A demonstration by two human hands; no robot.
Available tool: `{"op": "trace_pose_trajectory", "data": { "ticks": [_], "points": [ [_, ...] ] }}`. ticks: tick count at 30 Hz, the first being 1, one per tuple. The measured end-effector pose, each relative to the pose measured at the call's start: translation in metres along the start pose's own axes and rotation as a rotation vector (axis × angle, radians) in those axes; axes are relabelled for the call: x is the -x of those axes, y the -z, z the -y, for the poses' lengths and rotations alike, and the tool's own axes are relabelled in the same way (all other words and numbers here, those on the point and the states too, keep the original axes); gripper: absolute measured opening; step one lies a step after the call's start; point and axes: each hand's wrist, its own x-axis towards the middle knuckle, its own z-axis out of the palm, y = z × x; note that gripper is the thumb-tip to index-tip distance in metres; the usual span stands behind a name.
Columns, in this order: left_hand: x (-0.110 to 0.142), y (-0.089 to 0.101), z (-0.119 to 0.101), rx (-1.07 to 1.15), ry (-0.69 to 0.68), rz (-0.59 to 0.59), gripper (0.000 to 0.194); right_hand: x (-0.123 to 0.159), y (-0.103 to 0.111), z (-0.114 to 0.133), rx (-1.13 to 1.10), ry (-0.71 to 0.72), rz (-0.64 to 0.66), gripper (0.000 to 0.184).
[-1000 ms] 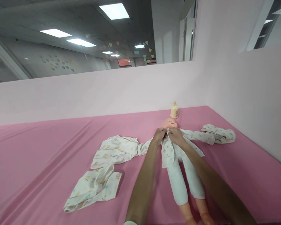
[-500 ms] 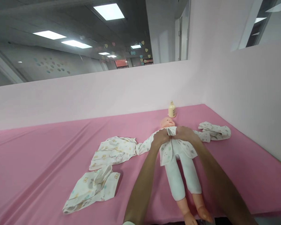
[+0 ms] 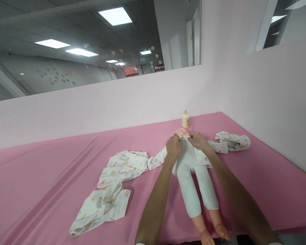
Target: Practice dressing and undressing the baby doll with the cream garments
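Observation:
A baby doll [image 3: 189, 160] lies on its back on the pink-covered table, its head away from me and its feet at the near edge. It wears a white printed baby jacket [image 3: 202, 157] whose front hangs apart over the white body. My left hand [image 3: 173, 147] is closed on one side of the jacket near the collar. On the other side, just below the doll's head, my right hand [image 3: 197, 140] pinches the jacket's edge. Both sleeves lie stretched out sideways. My fingertips are partly hidden by the hands.
Printed baby clothes [image 3: 123, 167] and another folded garment [image 3: 100, 207] lie left of the doll on the pink sheet [image 3: 53, 183]. A folded printed cloth [image 3: 233, 140] is at right. Behind the head stands a cream pump bottle [image 3: 186, 119], near the wall.
Both hands have moved up from the chest to the collar and farther apart. The jacket's front has parted, showing more of the white body.

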Motion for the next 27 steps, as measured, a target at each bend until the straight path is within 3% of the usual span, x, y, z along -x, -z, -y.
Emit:
{"op": "trace_pose_trajectory", "data": {
  "ticks": [4, 15, 27],
  "points": [
    [0.002, 0.001, -0.005, 0.091, 0.005, -0.09, 0.021, 0.001, 0.005, 0.004, -0.126, -0.035, -0.039, 0.012],
    [0.0, -0.003, -0.003, 0.037, -0.066, -0.05, 0.024, 0.001, 0.001, 0.006, -0.233, -0.071, -0.08, 0.016],
    [0.004, -0.02, -0.006, 0.152, -0.112, -0.056, 0.016, 0.002, -0.006, 0.014, -0.281, 0.006, -0.068, 0.017]
  ]
}}
